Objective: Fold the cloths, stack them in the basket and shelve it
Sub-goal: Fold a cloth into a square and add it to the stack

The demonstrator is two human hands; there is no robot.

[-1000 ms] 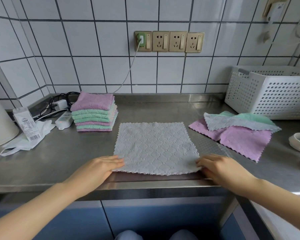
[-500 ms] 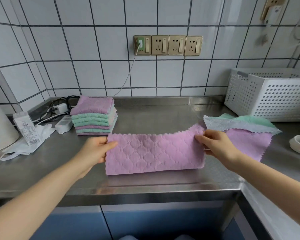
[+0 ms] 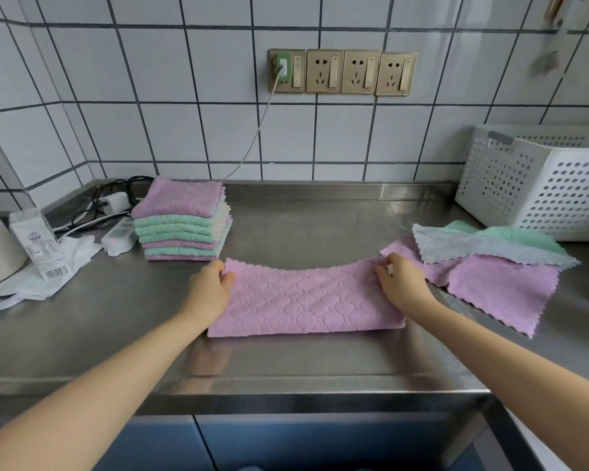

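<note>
Pink cloth [image 3: 306, 300] lying folded in half on the steel counter [image 3: 286, 362], a hand gripping each far corner.

The left hand [image 3: 211, 287] is pinching the cloth's far left corner and the right hand [image 3: 400, 283] its far right corner; the fold is facing the counter's near edge. Loose cloths [image 3: 490, 263] are lying just right of it, a folded stack [image 3: 182, 222] behind to the left. The white basket [image 3: 538, 185] is sitting at the far right, contents not visible.

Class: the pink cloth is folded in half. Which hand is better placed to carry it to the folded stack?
Probably the left hand: it pinches the pink cloth on the side nearest the folded stack; the right hand holds the far end.
</note>
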